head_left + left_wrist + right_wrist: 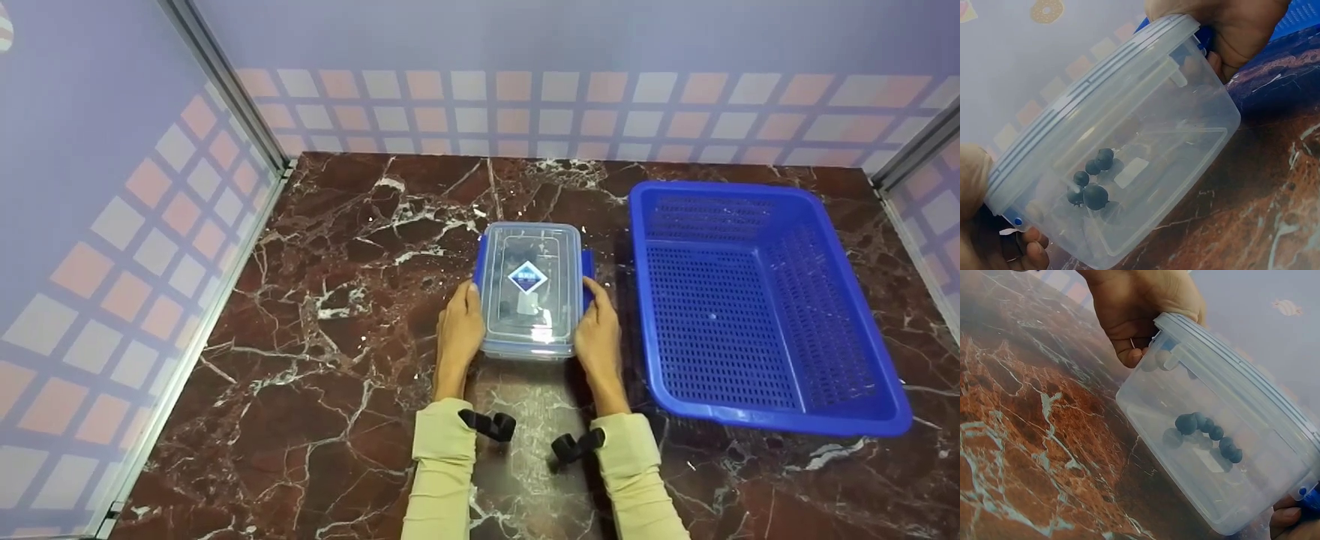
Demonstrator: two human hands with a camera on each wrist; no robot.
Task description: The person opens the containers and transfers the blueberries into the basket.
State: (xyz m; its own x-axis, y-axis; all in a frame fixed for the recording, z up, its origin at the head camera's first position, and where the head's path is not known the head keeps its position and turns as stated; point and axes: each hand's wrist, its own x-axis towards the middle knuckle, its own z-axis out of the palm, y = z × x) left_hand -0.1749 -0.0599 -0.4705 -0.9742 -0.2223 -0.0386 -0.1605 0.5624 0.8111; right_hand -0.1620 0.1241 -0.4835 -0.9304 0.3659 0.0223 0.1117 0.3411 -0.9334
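Note:
Both hands hold a clear, lidded plastic food container (532, 300) by its long sides. My left hand (459, 326) grips the left side; my right hand (600, 326) grips the right. Blue side latches (589, 264) stick out past the lid's edges. On the lid (499, 300) is a blue-and-white diamond sticker (527, 277). Several small dark round balls (1095, 197) show through the wall in the left wrist view, near a pale rectangular patch (1131, 172). The right wrist view shows the dark balls (1186, 424) too. Whether the container's base touches the table I cannot tell.
To the right stands a blue perforated plastic basket (649, 337), with nothing seen inside. The table (315, 420) has a dark red marbled surface with pale veins. Panels with pink and white squares (468, 82) border its back and sides.

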